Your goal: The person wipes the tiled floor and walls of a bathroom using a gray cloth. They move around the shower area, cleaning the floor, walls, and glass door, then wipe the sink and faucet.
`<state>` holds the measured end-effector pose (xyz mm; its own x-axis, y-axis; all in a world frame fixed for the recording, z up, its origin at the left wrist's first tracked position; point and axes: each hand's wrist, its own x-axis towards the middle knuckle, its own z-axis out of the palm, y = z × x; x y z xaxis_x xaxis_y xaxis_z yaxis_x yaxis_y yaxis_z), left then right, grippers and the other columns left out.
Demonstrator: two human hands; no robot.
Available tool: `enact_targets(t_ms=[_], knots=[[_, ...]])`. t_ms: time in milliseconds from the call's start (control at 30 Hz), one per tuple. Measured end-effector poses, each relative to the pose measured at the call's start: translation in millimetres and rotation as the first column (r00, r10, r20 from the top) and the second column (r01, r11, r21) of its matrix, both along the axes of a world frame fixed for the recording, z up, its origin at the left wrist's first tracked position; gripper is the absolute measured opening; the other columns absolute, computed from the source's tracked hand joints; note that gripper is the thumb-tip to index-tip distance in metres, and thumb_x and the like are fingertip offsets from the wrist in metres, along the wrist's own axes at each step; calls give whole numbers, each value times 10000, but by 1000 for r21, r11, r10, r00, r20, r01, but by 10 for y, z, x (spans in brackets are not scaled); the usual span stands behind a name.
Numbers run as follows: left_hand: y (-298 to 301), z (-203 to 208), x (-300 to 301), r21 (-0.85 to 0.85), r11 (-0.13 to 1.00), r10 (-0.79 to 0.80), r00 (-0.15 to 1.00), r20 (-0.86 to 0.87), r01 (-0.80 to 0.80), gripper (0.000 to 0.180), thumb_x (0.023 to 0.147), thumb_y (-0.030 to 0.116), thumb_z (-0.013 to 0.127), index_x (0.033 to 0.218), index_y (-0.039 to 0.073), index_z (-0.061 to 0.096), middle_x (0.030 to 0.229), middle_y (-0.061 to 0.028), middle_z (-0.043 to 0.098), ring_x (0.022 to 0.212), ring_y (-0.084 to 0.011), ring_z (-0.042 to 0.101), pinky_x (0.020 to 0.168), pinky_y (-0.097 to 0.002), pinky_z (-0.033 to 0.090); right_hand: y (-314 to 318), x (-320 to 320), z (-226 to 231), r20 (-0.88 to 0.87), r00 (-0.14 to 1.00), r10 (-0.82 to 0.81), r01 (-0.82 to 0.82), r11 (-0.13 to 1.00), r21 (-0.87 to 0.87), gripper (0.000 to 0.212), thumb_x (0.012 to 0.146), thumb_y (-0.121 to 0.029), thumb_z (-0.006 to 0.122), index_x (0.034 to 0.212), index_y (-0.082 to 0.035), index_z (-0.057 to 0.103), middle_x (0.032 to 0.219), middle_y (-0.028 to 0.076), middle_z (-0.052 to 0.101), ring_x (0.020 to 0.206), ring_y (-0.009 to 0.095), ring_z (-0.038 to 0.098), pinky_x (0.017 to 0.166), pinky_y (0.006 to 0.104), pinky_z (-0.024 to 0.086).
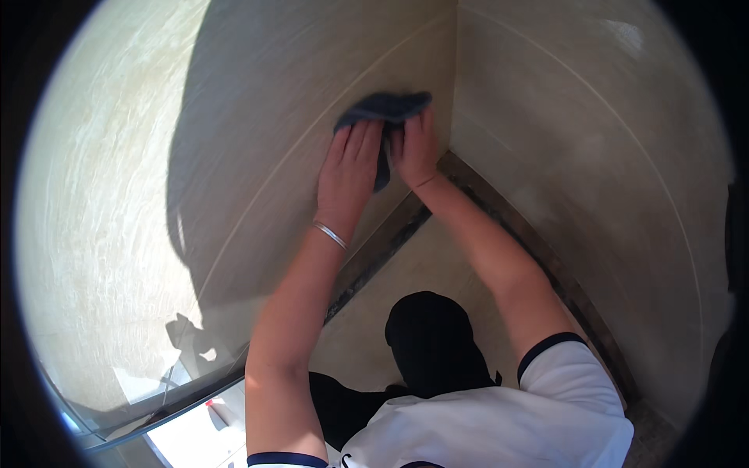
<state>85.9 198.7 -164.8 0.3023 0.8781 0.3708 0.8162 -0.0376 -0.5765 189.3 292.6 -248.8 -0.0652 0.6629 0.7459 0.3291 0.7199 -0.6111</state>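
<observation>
A dark blue-grey cloth lies bunched against the beige tiled wall, close to the corner. My left hand, with a silver bangle at its wrist, presses the cloth to the tile with its fingers lying over the lower edge. On the cloth's right side, my right hand grips its edge between thumb and fingers. Part of the cloth hangs down between the two hands. Slight blur covers the cloth and fingertips.
A second tiled wall meets the first at the corner on the right. Dark skirting runs along the foot of both walls. Below me is the beige floor, with my black-clad knee over it. Bright sunlight falls on the left wall.
</observation>
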Motion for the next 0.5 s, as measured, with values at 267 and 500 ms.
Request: enact_targets(t_ms=[267, 500], knots=[[140, -290, 114, -156, 987, 26, 994, -105, -43, 506, 913, 208, 501, 1401, 77, 533, 1478, -21, 481, 1415, -169, 377, 1228, -357, 189, 38, 49, -341, -64, 997, 46, -56, 985, -163, 520, 819, 28, 546, 1328, -32, 456, 1307, 258, 449, 1157, 493, 491, 942, 508, 457], [983, 493, 548, 129, 992, 18, 984, -176, 5, 518, 926, 201, 491, 1425, 61, 501, 1526, -30, 432, 1454, -187, 319, 1235, -390, 157, 962, 293, 731, -123, 978, -169, 192, 960, 205, 474, 857, -13, 575, 1323, -37, 491, 1345, 223, 467, 1154, 432, 516, 944, 460, 479]])
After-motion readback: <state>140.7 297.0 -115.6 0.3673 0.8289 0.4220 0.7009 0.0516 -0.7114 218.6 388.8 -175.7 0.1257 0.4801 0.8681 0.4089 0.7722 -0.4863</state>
